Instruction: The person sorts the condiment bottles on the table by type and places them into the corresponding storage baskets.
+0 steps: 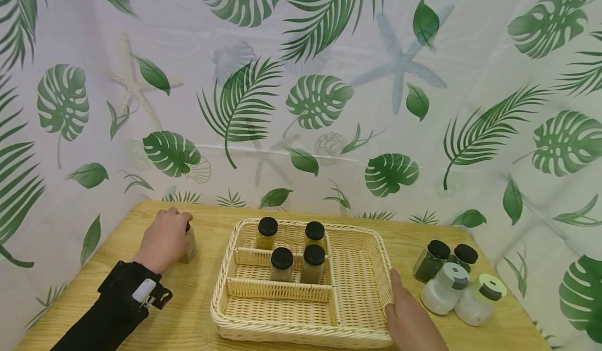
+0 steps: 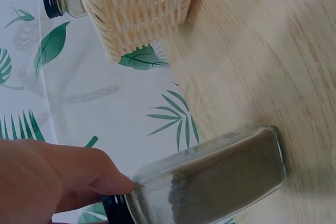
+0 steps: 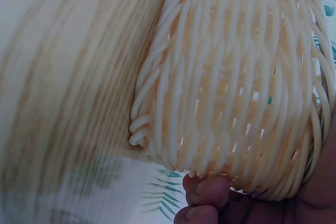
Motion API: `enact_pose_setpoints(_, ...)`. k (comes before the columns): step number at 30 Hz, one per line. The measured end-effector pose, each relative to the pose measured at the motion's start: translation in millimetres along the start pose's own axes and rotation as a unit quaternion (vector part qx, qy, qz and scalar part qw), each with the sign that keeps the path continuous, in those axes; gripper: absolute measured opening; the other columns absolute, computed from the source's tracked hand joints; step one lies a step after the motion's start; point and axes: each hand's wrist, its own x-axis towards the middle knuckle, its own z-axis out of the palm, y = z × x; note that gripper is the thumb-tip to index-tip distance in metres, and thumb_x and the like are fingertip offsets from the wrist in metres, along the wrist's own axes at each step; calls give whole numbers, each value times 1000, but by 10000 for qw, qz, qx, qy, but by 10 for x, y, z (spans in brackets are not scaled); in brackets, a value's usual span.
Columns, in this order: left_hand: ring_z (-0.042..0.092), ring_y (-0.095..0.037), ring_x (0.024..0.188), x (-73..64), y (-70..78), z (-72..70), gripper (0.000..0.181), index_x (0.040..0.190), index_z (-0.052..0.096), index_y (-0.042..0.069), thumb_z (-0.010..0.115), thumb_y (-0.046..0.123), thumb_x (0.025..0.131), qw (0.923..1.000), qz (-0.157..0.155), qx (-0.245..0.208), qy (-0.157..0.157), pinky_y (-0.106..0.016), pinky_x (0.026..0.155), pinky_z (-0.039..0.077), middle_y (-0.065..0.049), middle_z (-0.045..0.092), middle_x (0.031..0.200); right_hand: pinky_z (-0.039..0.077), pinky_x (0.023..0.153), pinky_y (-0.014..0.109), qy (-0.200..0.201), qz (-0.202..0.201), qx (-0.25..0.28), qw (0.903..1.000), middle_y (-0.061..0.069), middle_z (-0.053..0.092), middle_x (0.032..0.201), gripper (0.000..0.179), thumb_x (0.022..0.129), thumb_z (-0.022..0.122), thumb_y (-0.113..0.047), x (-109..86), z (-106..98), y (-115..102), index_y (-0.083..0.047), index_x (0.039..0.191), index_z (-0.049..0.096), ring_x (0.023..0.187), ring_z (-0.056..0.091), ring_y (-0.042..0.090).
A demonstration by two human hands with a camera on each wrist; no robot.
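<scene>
At the left of the table, my left hand grips a square glass spice jar by its black lid. Grey-brown powder fills much of that jar, whose base is at the wooden tabletop. My right hand holds the right side of a pale wicker basket, fingers curled against its woven wall in the right wrist view. Dividers split the basket into compartments. Two black-lidded jars, one an amber-filled jar, stand in its back left compartment. Two more, including a powder jar, stand in the middle left one.
Right of the basket, two dark-filled jars with black lids stand behind two white-filled jars, one with a grey-white lid and one with a yellow-green lid. A leaf-printed cloth hangs behind the wooden table.
</scene>
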Motion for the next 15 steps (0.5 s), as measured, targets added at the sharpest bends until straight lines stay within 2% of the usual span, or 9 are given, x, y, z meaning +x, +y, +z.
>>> enact_pose_setpoints(4,60,-43,89,-6,28,-17,20,105,71,-5,67,1,86,9999,78,-33,110,-56,69,54,-24,64,94,42,102,61,-39,32,-20,10000,38,38,150,69,101,41,-9,2,-3,-1,9,157,4,135,44,52)
enact_pose_setpoints(8,61,-43,90,-11,80,-66,20,104,71,-4,65,0,85,9989,255,-145,352,-56,70,53,-24,64,94,43,101,61,-50,46,-26,10000,38,38,150,69,101,42,-9,4,-2,7,9,157,4,135,44,52)
enact_pose_setpoints(15,61,-44,101,-62,248,-203,31,114,68,-5,65,1,84,9967,521,-292,541,-56,79,53,-26,66,105,42,102,61,-40,48,-35,10000,37,37,151,70,102,42,-9,8,7,3,9,157,4,136,42,51)
